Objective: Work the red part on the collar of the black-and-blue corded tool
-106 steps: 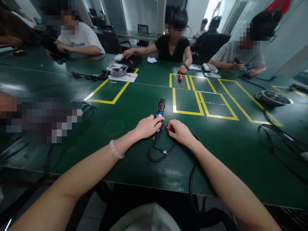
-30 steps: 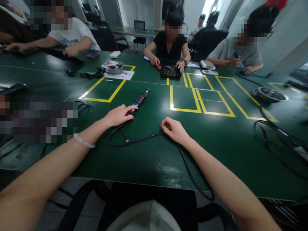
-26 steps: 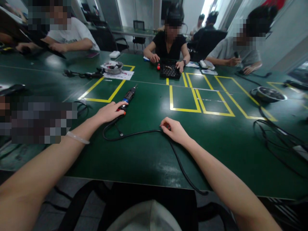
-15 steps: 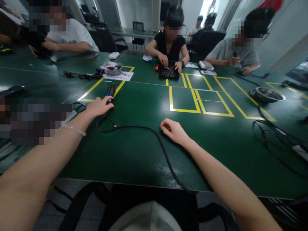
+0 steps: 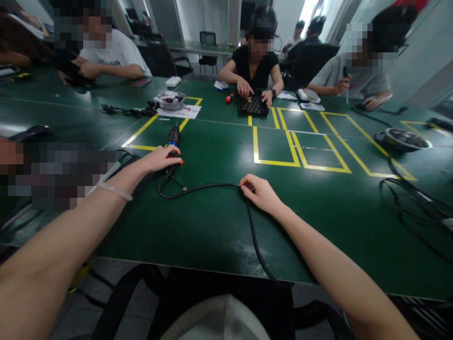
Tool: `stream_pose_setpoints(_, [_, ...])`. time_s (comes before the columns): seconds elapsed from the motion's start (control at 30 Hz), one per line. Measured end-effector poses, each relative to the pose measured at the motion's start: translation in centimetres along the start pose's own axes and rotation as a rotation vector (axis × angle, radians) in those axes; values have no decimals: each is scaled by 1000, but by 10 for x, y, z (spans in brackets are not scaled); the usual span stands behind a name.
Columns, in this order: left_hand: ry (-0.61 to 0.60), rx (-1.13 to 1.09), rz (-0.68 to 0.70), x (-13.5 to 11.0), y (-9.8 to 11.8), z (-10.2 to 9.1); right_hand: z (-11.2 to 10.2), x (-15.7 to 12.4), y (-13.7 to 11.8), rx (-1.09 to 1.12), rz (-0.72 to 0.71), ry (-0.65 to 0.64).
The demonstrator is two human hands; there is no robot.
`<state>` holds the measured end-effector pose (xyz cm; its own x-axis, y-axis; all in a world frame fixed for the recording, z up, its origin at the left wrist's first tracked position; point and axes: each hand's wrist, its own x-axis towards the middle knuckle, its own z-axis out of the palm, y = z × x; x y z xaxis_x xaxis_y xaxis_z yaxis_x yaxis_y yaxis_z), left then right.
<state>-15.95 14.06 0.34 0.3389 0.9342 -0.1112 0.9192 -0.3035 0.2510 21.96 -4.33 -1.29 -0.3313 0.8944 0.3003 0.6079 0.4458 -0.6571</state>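
Observation:
On the green table, a black corded power tool with a blue band lies with its narrow tip pointing away from me. My left hand is closed over its rear part, where a bit of red shows by the thumb. The tool's black cord curls out behind it and crosses the table to the front edge. My right hand pinches this cord partway along. Its palm side and some fingers are hidden.
Yellow tape outlines mark the tabletop. A bowl of parts sits on white paper, and a metal bowl stands at the right near loose cables. Opposite, a person handles a black tray; other people sit on either side.
My right hand has reached the cord and closed on it, lifting or pulling it slightly into a bend. My left hand stays on the tool. The whole view has shifted slightly.

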Motion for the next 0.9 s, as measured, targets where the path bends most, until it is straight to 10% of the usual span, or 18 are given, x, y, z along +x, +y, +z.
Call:
stream_pose_setpoints(0.6, [49, 82, 52, -56, 195, 47, 8, 0, 0, -225, 29, 3])
stream_pose_setpoints(0.9, [51, 81, 184, -58, 219, 59, 12, 1, 2, -317, 89, 48])
